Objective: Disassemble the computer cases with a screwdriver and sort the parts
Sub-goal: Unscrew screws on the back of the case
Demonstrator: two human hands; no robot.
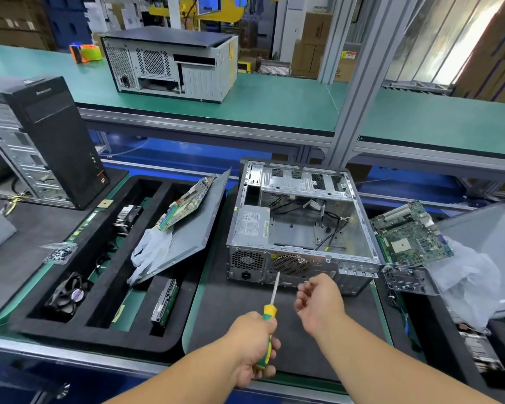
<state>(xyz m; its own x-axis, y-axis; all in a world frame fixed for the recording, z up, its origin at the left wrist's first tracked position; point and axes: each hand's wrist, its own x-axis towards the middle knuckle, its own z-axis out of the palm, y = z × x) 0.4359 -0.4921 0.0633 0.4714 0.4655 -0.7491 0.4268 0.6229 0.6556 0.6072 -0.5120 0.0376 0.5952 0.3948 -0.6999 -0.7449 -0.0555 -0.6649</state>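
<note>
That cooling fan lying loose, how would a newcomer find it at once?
Start at the open computer case in the middle and look left to the black foam tray with three long slots. The cooling fan lies at the near end of the leftmost slot: square, black, with a round sticker on its hub, unlike the flat hard drive two slots right.

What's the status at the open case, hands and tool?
Left hand grips yellow-green screwdriver, tip at rear of open grey metal computer case. Right hand loosely curled beside it; contents unclear. Nothing blocking the rear panel.
</note>
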